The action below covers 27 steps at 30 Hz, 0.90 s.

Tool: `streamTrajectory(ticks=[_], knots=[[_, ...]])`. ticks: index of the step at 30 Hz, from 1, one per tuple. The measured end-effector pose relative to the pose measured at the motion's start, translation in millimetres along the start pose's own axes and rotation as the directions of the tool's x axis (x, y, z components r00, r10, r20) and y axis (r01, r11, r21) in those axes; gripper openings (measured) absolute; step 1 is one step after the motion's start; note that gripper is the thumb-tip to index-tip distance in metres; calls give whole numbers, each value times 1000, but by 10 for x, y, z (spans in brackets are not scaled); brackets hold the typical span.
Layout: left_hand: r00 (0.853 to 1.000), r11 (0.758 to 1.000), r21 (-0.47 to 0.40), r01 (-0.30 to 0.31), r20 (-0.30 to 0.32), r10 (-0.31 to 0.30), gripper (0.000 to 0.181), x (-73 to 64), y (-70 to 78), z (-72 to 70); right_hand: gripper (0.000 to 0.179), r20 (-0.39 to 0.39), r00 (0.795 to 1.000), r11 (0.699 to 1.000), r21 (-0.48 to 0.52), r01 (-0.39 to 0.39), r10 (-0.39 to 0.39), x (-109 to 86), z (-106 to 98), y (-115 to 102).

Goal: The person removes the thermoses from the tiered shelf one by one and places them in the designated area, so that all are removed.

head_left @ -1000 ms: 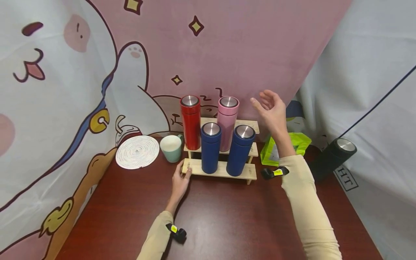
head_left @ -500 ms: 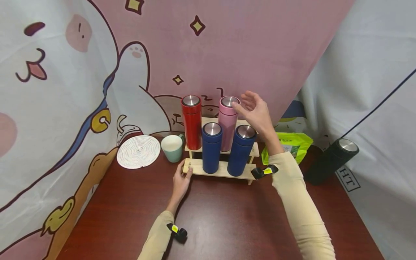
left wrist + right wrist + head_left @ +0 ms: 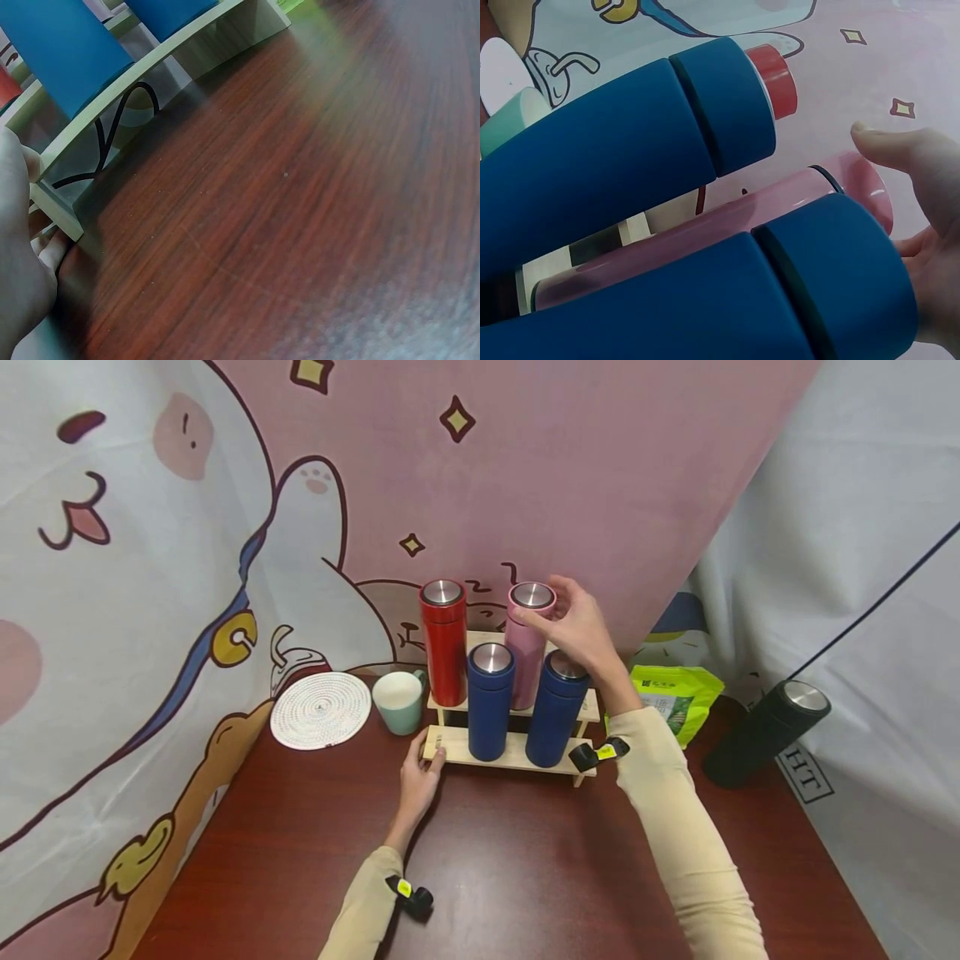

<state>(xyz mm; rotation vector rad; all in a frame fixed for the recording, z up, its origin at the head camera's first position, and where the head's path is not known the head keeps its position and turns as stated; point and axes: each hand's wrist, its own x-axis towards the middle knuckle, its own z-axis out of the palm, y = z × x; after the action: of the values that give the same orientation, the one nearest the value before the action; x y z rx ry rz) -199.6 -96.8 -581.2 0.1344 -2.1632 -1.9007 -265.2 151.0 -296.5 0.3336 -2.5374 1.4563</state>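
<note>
My left hand (image 3: 418, 781) grips the left end of a tiered wooden stand (image 3: 450, 745), thumb on top and fingers underneath. My right hand (image 3: 581, 627) reaches around the top of a pink thermos (image 3: 527, 652) on the rear tier. Its thumb crosses in front of the cap in the head view; in the right wrist view the thumb tip (image 3: 862, 133) shows a small gap to the cap. A red thermos (image 3: 445, 652) stands left of the pink one. Two blue thermoses (image 3: 487, 714) (image 3: 551, 722) stand on the front tier, the right one under my right wrist.
A mint mug (image 3: 399, 706) and a round white woven mat (image 3: 320, 710) are left of the stand. On the right are a bright green bag (image 3: 693, 693) and a dark thermos (image 3: 765, 735). Printed cloth hangs behind the brown table (image 3: 495, 877).
My right hand has moved left and slightly down, from beside the stand to around the pink thermos's cap. My left hand has kept its grip on the stand.
</note>
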Motion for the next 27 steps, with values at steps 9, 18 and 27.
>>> streamTrajectory(ticks=[9,18,27], knots=[[1000,1000,-26,-11,4,11,55,-9,35,9,75,6,1000,997,-81,2,-2,22,10,16],[999,1000,-14,-20,36,21,52,-154,436,-74,71,-69,998,998,-62,5,-9,21,-16,77],[999,1000,-19,-20,35,21,54,-139,428,-86,74,-147,989,998,-63,11,-20,-10,-114,138]])
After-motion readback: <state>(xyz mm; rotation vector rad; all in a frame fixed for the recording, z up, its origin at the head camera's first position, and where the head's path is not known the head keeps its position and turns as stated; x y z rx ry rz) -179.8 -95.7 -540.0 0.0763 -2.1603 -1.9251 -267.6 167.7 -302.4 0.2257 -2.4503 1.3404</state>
